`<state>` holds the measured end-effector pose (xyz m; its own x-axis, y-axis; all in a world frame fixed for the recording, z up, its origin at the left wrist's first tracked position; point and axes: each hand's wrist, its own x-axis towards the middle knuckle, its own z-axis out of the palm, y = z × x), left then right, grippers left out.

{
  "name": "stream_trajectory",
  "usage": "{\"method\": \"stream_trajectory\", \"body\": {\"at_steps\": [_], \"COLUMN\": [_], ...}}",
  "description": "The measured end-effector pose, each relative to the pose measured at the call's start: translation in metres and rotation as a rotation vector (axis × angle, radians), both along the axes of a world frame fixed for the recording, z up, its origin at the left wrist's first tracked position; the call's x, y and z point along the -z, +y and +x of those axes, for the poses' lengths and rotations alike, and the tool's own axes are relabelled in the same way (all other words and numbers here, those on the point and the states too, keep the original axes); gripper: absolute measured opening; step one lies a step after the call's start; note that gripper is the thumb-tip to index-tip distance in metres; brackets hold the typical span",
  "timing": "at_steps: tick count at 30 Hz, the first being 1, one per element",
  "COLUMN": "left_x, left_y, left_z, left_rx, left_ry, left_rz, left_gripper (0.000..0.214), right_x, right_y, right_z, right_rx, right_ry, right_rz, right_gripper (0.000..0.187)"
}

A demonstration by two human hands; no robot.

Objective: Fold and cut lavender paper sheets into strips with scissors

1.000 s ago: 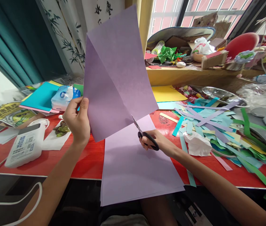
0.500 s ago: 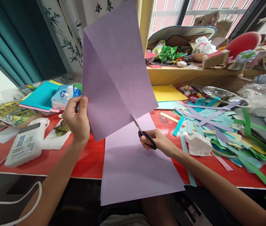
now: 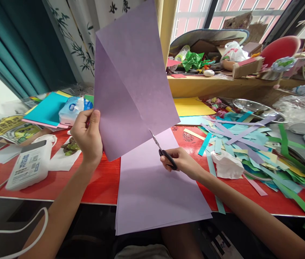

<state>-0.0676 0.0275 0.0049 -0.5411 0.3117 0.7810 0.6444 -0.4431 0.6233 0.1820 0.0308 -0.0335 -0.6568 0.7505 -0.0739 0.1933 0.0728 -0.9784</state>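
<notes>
My left hand is closed on the left edge of a folded purple sheet and holds it upright above the red table. My right hand grips black-handled scissors, whose blades meet the sheet's lower edge near the fold. A stack of purple paper lies flat beneath both hands and reaches over the table's near edge.
A heap of cut paper strips and a crumpled white tissue lie to the right. A white glue bottle, a tissue pack and blue card sit left. A metal bowl and a cluttered sill stand behind.
The sheet has risen slightly and shifted a little left. The scissor handles have drawn closer together, with the blades at the sheet's lower edge.
</notes>
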Motion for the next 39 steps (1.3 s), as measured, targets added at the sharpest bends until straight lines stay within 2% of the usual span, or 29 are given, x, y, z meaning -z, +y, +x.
{"method": "stream_trajectory", "body": {"at_steps": [10,26,39], "left_x": [0.002,0.002,0.003], "left_y": [-0.003,-0.004,-0.006], "left_z": [0.007,0.009,0.014], "left_rx": [0.042,0.055,0.127], "left_ry": [0.018,-0.011,0.001], "left_rz": [-0.035,-0.060,-0.104], "left_gripper": [0.013,0.014,0.012], "right_x": [-0.005,-0.004,-0.002], "right_y": [-0.003,-0.004,-0.004], "right_z": [0.000,-0.001,0.000], "right_rx": [0.005,0.029,0.048], "right_ry": [0.004,0.027,0.044], "right_rz": [0.004,0.023,0.037], "right_gripper": [0.036,0.035,0.035]}}
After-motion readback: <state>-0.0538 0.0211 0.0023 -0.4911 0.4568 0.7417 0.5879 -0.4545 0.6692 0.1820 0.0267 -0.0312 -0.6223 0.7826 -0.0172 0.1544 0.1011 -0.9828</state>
